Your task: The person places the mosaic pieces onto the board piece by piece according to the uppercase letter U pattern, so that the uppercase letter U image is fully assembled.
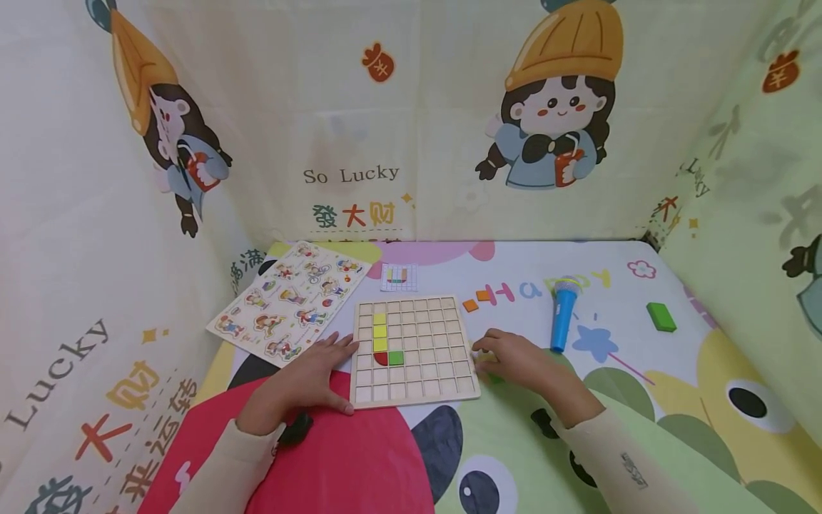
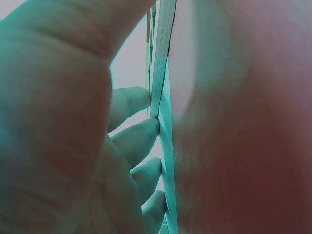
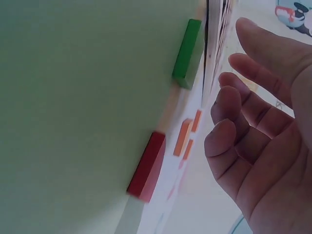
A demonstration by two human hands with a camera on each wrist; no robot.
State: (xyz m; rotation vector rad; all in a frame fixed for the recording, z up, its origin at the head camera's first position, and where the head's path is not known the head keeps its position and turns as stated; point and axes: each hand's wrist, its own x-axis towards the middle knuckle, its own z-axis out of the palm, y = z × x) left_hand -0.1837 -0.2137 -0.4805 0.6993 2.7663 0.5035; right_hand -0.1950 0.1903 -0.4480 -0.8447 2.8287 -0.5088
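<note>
A wooden grid board (image 1: 433,385) lies on the table. Its left part holds a column of yellow blocks (image 1: 380,330), with a red rounded piece (image 1: 382,358) below and a green block (image 1: 395,358) beside that. My left hand (image 1: 315,375), fingers spread and thumb apart, touches the board's left edge; the left wrist view shows fingertips against this edge (image 2: 163,58). Just off the right edge, my right hand (image 1: 516,360) hovers with loosely bent fingers and nothing between them. Near it in the right wrist view are a loose green block (image 3: 187,53) and a red block (image 3: 147,168).
Behind the board lies a small pattern card (image 1: 399,277). Orange blocks (image 1: 471,305) sit beyond its right corner. A picture board (image 1: 292,296) lies at the back left. Further right are a blue toy microphone (image 1: 562,321) and a green block (image 1: 661,317). Printed cloth walls enclose the table.
</note>
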